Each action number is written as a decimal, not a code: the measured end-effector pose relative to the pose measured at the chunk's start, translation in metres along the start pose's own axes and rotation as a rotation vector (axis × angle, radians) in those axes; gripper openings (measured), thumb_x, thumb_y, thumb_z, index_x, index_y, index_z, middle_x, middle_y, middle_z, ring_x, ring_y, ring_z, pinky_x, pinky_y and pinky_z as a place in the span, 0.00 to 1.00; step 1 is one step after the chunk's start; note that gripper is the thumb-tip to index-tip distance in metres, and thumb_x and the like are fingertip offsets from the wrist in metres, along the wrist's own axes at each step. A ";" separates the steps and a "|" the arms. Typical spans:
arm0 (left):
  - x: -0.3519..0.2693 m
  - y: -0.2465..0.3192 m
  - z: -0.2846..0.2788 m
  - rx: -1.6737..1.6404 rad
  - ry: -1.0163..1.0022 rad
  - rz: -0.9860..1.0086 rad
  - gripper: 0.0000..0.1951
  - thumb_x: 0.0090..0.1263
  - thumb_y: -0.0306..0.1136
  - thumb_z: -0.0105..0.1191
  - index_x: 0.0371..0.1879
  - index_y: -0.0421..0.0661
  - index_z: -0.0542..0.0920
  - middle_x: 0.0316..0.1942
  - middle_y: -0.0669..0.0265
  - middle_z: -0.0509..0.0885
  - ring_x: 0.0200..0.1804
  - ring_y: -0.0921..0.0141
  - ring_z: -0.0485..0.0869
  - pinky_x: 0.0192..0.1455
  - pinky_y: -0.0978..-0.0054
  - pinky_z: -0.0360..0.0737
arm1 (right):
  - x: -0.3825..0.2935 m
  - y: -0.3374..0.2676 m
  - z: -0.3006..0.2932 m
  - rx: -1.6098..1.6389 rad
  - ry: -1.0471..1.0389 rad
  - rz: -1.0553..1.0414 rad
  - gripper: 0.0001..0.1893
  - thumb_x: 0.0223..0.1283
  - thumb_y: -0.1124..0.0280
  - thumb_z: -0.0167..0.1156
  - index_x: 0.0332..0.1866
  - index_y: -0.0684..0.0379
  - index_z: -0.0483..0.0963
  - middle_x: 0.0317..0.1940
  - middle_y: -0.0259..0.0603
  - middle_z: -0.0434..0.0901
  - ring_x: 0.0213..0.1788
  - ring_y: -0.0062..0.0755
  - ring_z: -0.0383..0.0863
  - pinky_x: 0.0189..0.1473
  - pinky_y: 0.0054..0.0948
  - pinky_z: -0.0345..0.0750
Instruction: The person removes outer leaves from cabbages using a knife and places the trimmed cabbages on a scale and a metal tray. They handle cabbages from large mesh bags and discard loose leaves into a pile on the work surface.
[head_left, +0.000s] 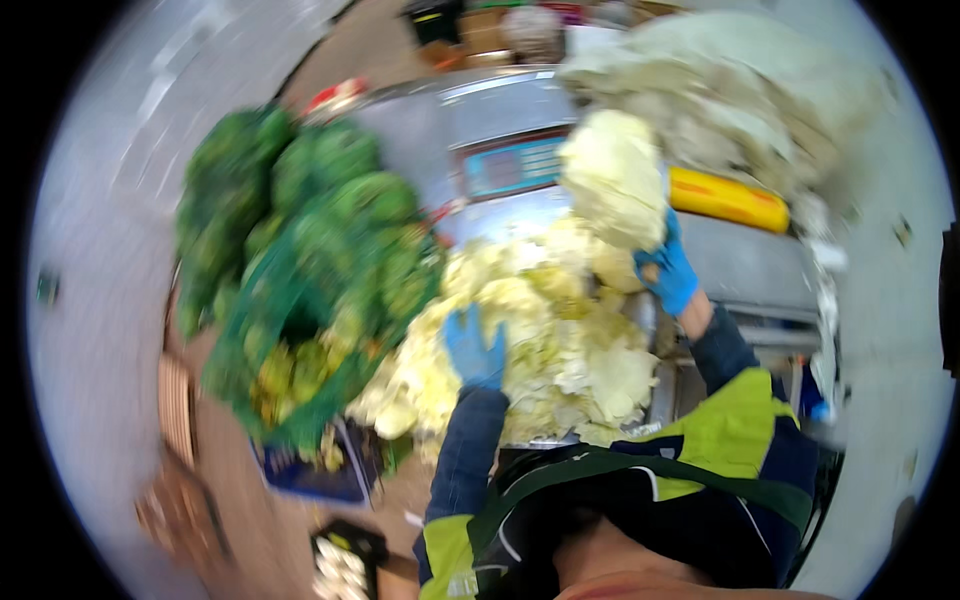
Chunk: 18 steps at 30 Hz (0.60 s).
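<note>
My right hand (671, 270), in a blue glove, grips a large pale cabbage head (613, 176) at its lower right side. The head is above the right part of a heap of loose yellowish-white cabbage leaves (547, 352). Over the left part of that heap is my left hand (476, 349), also blue-gloved, its fingers spread and nothing held. To the left of the leaves, green mesh bags (330, 225) bulge with green cabbages. One bag gapes towards me, with yellowed leaves (292, 375) inside. Motion blur softens the details.
A digital scale (510, 165) stands behind the leaf heap. Right of the cabbage head lies a yellow roll (727, 199), with a pile of pale sacking or sheeting (735, 90) behind it. Below the mesh bags is a blue crate (311, 472). A black box of white items (345, 562) sits lower down.
</note>
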<state>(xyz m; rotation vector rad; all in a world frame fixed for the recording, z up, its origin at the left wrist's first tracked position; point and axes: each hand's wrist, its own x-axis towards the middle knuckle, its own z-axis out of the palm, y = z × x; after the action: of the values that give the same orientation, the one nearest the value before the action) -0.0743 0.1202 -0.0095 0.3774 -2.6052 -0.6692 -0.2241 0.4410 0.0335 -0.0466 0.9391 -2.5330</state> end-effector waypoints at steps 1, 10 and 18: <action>0.004 -0.002 0.011 0.011 -0.019 0.043 0.30 0.63 0.43 0.61 0.65 0.48 0.72 0.61 0.43 0.70 0.65 0.46 0.65 0.68 0.51 0.61 | 0.008 -0.034 0.000 0.536 0.070 0.226 0.15 0.61 0.64 0.67 0.52 0.49 0.77 0.17 0.26 0.68 0.18 0.15 0.65 0.22 0.13 0.69; -0.014 -0.024 0.052 0.238 0.047 0.148 0.31 0.62 0.38 0.59 0.66 0.48 0.70 0.65 0.45 0.66 0.67 0.50 0.64 0.66 0.53 0.63 | 0.095 -0.197 -0.042 -0.143 0.516 -0.096 0.11 0.60 0.58 0.68 0.29 0.49 0.75 0.12 0.23 0.63 0.11 0.14 0.60 0.11 0.15 0.58; -0.015 -0.030 0.063 0.427 0.148 0.229 0.30 0.64 0.38 0.54 0.67 0.50 0.67 0.65 0.46 0.66 0.63 0.49 0.69 0.61 0.51 0.71 | 0.273 -0.211 -0.121 -0.422 0.824 -0.225 0.19 0.48 0.50 0.74 0.25 0.48 0.72 0.12 0.26 0.63 0.10 0.20 0.58 0.12 0.25 0.56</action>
<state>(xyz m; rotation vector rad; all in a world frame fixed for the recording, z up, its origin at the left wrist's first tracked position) -0.0858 0.1249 -0.0803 0.2362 -2.5811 -0.0031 -0.5740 0.5450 0.0409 0.8627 1.8480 -2.5029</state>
